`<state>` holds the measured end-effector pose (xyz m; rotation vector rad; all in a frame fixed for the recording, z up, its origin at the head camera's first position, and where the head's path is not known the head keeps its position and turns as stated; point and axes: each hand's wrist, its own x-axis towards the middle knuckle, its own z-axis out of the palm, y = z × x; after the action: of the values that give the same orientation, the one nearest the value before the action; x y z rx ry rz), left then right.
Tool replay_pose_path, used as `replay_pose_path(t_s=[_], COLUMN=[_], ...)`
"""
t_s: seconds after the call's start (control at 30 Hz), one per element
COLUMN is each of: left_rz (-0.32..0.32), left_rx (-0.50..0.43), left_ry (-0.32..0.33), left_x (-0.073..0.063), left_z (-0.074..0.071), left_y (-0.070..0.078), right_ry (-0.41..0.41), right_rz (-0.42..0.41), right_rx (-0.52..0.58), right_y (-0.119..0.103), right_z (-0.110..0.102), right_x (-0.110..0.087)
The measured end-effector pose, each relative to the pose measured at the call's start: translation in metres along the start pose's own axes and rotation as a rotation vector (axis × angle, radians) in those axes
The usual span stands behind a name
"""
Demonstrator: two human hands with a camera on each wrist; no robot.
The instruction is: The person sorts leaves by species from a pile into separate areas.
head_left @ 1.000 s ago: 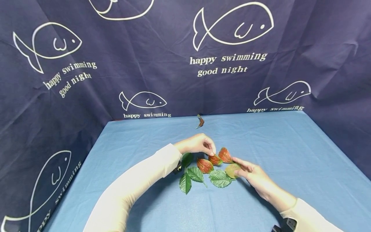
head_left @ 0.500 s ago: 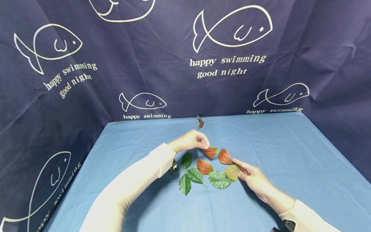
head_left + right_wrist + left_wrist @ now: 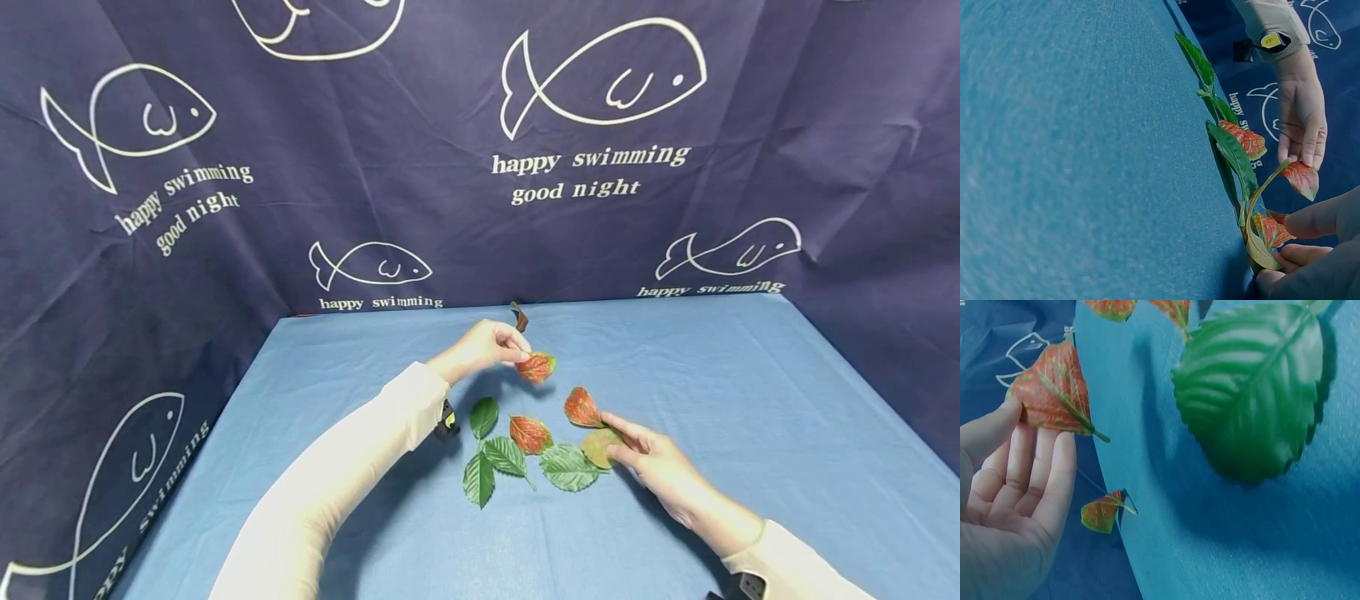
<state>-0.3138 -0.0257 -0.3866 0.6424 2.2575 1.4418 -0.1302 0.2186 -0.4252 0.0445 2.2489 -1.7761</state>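
My left hand point(image 3: 487, 348) pinches a red leaf point(image 3: 536, 368) by its edge, above the cloth; its underside and stem face me in the left wrist view. My right hand point(image 3: 663, 477) rests low over the table, thumb and fingers at the edge of a yellow-green leaf point(image 3: 597, 448) whose stem rises in the right wrist view. Its index finger lies at the base of a second red leaf point(image 3: 581, 407). A third red leaf point(image 3: 529, 435) lies between the hands. Several green leaves, among them a broad serrated one point(image 3: 568, 468) and a smooth oval one point(image 3: 484, 417), lie around it.
A curled brown-red leaf point(image 3: 521, 317) lies at the far edge of the blue tablecloth point(image 3: 675, 350). Behind and beside the table hangs a dark blue curtain point(image 3: 450, 192) printed with white fish and lettering.
My left hand has lifted its red leaf out from among the other leaves and carried it away from me and left. My right hand has stayed nearly still.
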Motion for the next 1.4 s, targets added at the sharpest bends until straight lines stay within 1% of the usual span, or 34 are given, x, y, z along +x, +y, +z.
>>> replay_pose_path(t_s=[0.1,0.17,0.27,0.4,0.47,0.57,0.7,0.8,0.87,1.03,1.13,1.3,1.4], left_rz=[-0.015,-0.017,-0.015,-0.012,-0.016,-0.024,-0.042,-0.052,-0.061,-0.079,-0.095,-0.165,-0.194], left_rx=[-0.023,-0.017,0.011,0.056,0.063,0.053,0.023,0.012,-0.006,-0.113,-0.16,-0.22,-0.25], left_ry=[0.05,0.083,0.126,0.163,0.177,0.196,0.228,0.266,0.299,0.374,0.419,0.508,0.537], left_x=[0.002,0.003,0.004,0.006,0.008,0.01,0.011,0.012,0.013,0.016,0.02,0.027,0.031], left_z=[-0.003,-0.005,-0.007,-0.008,-0.01,-0.012,-0.017,-0.022,-0.024,-0.029,-0.03,-0.035,-0.037], left_y=[-0.002,-0.003,-0.005,-0.007,-0.008,-0.011,-0.011,-0.012,-0.012,-0.014,-0.014,-0.013,-0.013], right_ry=[0.0,0.0,-0.004,-0.009,-0.009,-0.005,-0.001,-0.002,-0.004,-0.007,-0.007,-0.005,-0.003], right_rz=[0.002,0.001,0.0,-0.002,-0.005,-0.01,-0.016,-0.014,-0.01,-0.003,-0.004,-0.003,-0.004], right_rx=[0.002,0.002,0.003,0.003,0.002,0.0,0.001,0.007,0.008,0.007,0.008,0.011,0.009], right_y=[0.0,-0.001,-0.001,-0.001,0.0,0.0,0.001,0.0,0.0,0.001,0.002,0.002,0.003], right_z=[0.0,0.0,0.0,-0.001,0.0,0.0,0.001,0.001,0.001,0.0,0.0,0.001,0.001], right_x=[0.0,0.0,0.0,-0.001,-0.001,-0.001,-0.001,-0.001,-0.001,-0.001,-0.001,0.0,0.0])
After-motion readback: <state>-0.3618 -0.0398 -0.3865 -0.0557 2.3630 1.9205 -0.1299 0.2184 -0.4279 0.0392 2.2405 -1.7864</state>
